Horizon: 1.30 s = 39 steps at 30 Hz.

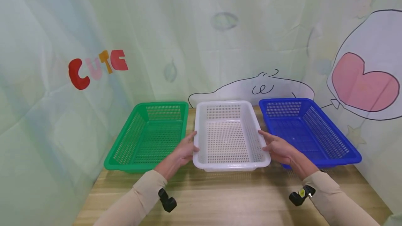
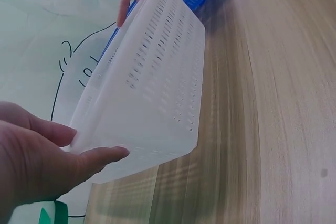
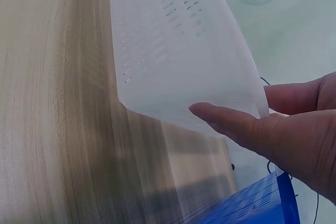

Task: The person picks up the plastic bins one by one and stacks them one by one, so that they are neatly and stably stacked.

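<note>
A white plastic basket [image 1: 224, 143] with slotted walls and floor is between both hands, with nothing inside it. My left hand [image 1: 185, 149] grips its left rim; in the left wrist view the thumb [image 2: 102, 157] lies against the outer wall while the fingers reach the rim. On the opposite side my right hand [image 1: 277, 148] holds the right rim, its thumb [image 3: 226, 119] along the outer wall in the right wrist view. Whether the basket's base touches the table cannot be told.
To the left stands a green basket [image 1: 158, 142], close beside the left hand. A blue basket [image 1: 295, 125] sits at the right, partly behind the right hand. All are over a wooden table [image 1: 226, 198], backed by a printed curtain [image 1: 176, 44].
</note>
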Each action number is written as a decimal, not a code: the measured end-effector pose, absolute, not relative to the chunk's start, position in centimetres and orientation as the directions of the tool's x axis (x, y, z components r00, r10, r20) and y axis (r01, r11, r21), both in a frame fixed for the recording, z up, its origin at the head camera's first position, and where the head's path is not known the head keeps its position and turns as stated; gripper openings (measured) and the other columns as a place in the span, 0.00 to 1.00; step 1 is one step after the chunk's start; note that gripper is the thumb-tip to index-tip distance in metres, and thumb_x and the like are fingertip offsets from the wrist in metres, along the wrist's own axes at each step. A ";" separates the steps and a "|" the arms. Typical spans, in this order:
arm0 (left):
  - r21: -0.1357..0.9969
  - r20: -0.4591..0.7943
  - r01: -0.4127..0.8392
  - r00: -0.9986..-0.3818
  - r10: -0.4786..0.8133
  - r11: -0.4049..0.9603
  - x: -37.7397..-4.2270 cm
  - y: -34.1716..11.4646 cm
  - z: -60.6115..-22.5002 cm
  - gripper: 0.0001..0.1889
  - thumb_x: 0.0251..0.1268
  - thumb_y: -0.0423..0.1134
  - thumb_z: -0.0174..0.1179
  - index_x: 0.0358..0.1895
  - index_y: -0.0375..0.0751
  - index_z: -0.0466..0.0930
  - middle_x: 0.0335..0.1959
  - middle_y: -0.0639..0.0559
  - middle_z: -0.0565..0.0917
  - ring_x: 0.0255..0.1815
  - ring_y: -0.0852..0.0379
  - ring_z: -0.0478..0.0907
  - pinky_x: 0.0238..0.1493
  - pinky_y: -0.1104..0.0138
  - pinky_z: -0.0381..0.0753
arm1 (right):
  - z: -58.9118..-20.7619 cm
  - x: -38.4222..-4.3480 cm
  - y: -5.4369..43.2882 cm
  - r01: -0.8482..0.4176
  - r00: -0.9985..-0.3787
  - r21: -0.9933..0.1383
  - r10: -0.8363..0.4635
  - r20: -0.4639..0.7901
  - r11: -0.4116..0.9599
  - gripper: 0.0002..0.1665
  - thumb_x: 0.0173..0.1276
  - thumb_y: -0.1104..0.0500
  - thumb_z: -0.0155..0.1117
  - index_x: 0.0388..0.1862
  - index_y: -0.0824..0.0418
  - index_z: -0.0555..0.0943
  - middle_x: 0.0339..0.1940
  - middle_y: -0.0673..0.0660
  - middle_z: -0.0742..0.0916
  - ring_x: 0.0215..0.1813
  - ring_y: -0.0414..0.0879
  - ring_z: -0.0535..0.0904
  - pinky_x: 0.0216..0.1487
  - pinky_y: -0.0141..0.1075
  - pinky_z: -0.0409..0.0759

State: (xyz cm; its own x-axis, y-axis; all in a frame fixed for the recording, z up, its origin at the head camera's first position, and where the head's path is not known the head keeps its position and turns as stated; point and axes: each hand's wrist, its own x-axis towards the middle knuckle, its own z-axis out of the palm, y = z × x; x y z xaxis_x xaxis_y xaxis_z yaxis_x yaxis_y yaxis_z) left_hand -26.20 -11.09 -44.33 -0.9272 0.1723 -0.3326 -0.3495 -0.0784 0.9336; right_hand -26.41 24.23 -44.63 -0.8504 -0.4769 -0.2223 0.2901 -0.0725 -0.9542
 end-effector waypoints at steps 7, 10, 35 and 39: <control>0.932 -0.309 -0.338 -0.929 0.203 -0.130 -26.1 -11.0 -44.5 0.44 0.62 0.13 0.40 0.82 0.44 0.44 0.77 0.30 0.54 0.73 0.28 0.56 0.67 0.34 0.58 | -44.7 -26.4 24.3 0.315 -0.841 -0.945 -0.486 -0.238 -0.082 0.50 0.68 0.80 0.35 0.81 0.59 0.28 0.80 0.72 0.45 0.79 0.69 0.42 0.72 0.67 0.46; 0.931 -0.303 -0.336 -0.930 0.208 -0.144 -26.1 -10.9 -44.5 0.44 0.62 0.13 0.39 0.82 0.45 0.43 0.77 0.30 0.54 0.74 0.28 0.56 0.68 0.34 0.56 | -44.5 -26.4 24.3 0.322 -0.843 -0.943 -0.478 -0.246 -0.081 0.50 0.69 0.80 0.36 0.82 0.58 0.29 0.81 0.71 0.45 0.79 0.68 0.42 0.72 0.67 0.46; 0.848 -0.286 -0.424 -0.871 0.400 -0.317 -26.5 -11.9 -44.0 0.46 0.64 0.14 0.31 0.82 0.51 0.31 0.79 0.30 0.43 0.78 0.28 0.41 0.72 0.34 0.39 | -43.5 -26.3 24.3 0.342 -0.838 -0.939 -0.467 -0.281 -0.049 0.50 0.71 0.79 0.38 0.82 0.56 0.30 0.80 0.71 0.47 0.78 0.69 0.45 0.71 0.67 0.52; 0.852 -0.298 -0.427 -0.871 0.391 -0.302 -26.9 -12.1 -43.5 0.46 0.63 0.15 0.34 0.82 0.51 0.34 0.79 0.30 0.45 0.77 0.28 0.43 0.71 0.33 0.41 | -43.0 -26.3 24.3 0.333 -0.839 -0.942 -0.469 -0.275 -0.044 0.50 0.71 0.79 0.39 0.82 0.57 0.31 0.80 0.71 0.48 0.78 0.69 0.46 0.71 0.66 0.52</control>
State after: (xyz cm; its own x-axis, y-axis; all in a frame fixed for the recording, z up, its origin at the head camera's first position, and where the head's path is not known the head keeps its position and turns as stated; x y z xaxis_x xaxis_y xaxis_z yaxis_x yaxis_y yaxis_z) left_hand -26.85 -12.07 -43.53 -0.8707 0.3912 -0.2981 -0.4275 -0.3021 0.8520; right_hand -26.27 24.33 -42.95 -0.8391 -0.4695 -0.2749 0.3332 -0.0440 -0.9418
